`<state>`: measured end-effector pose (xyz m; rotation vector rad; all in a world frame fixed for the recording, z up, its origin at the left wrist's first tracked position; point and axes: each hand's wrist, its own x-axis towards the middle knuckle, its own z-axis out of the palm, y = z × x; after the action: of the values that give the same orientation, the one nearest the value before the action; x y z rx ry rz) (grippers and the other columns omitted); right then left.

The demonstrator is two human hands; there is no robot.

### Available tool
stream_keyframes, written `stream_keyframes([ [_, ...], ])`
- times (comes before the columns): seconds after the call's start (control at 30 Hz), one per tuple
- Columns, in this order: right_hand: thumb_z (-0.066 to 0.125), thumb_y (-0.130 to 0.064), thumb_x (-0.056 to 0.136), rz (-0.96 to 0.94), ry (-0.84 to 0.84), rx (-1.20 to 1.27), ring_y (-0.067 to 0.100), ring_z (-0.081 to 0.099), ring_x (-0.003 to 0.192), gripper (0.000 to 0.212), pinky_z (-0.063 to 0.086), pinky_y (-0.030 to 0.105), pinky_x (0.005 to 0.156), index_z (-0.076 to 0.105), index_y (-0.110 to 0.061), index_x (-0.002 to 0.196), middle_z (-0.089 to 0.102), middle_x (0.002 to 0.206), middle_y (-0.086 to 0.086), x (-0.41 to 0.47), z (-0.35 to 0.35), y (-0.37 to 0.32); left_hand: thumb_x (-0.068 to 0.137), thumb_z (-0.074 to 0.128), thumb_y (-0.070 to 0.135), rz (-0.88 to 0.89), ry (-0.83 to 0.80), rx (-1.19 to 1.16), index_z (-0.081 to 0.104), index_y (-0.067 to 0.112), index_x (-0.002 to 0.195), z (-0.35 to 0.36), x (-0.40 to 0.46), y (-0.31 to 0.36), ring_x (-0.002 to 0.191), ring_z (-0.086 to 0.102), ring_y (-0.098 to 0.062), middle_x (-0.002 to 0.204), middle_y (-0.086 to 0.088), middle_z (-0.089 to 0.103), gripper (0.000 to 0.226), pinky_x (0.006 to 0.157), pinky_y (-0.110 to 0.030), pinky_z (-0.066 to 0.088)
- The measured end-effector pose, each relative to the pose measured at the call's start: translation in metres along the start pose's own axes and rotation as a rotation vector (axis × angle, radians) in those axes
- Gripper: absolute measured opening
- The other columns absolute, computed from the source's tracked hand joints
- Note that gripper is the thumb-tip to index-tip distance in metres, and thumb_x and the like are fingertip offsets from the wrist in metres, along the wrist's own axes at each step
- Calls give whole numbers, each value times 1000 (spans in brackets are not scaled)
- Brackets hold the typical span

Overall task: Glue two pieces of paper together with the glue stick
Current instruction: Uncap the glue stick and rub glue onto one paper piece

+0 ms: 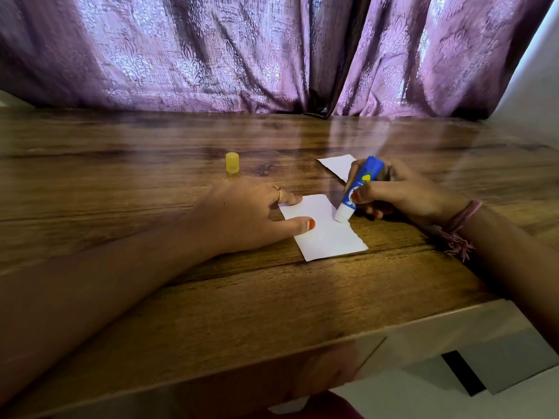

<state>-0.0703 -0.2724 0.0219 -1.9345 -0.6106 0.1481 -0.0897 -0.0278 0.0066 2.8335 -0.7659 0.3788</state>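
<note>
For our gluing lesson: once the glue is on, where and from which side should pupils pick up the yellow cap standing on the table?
Pinch the yellow cap round its side wall, coming down from above. It stands upright and alone on the wooden table, just beyond the left hand, so thumb and finger fit either side. The right hand holds the glue stick.

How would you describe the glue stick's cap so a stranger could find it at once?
On the wooden table, look toward the purple curtain, beyond the left hand. The cap stands there alone, the only small translucent yellow cylinder.
</note>
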Motion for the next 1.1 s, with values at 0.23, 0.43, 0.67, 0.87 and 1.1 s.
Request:
stream_keyframes([
  [0.23, 56, -5, 74, -11, -42, 12, 9, 47, 42, 20, 37, 18, 40, 66, -20, 64, 56, 50, -1, -1, -2, 2, 72, 29, 80, 18, 11, 17, 55, 43, 124, 0, 0, 0, 53, 34, 2, 53, 12, 32, 69, 49, -24, 21],
  [0.43, 56, -4, 73, -15, -63, 25, 7, 48, 41, 21, 37, 15, 39, 67, -19, 63, 56, 51, 1, -3, -2, 1, 72, 29, 79, 13, 5, 24, 55, 44, 124, -1, 0, 1, 52, 33, 2, 52, 13, 30, 68, 49, -24, 22],
  [0.67, 56, -2, 71, -11, -87, 56, 7, 47, 39, 17, 37, 16, 38, 66, -15, 65, 56, 50, 3, -5, -3, 2, 70, 27, 79, 13, 8, 21, 56, 43, 123, -1, 0, 1, 50, 31, 2, 51, 13, 30, 70, 49, -24, 21],
  [0.87, 65, -10, 65, -11, -136, 89, 8, 48, 40, 4, 38, 16, 39, 66, -13, 67, 56, 52, 4, -5, -5, 3, 68, 24, 82, 16, 7, 27, 56, 43, 124, -1, 0, 1, 50, 31, 3, 52, 14, 29, 75, 48, -24, 21],
  [1.1, 66, -16, 62, -4, -168, 126, 7, 48, 38, 9, 37, 16, 38, 63, -11, 68, 55, 49, 2, -6, -6, 6, 62, 15, 85, 18, -2, 29, 55, 44, 124, -2, 1, 1, 50, 31, 2, 52, 14, 29, 85, 48, -25, 20],
])
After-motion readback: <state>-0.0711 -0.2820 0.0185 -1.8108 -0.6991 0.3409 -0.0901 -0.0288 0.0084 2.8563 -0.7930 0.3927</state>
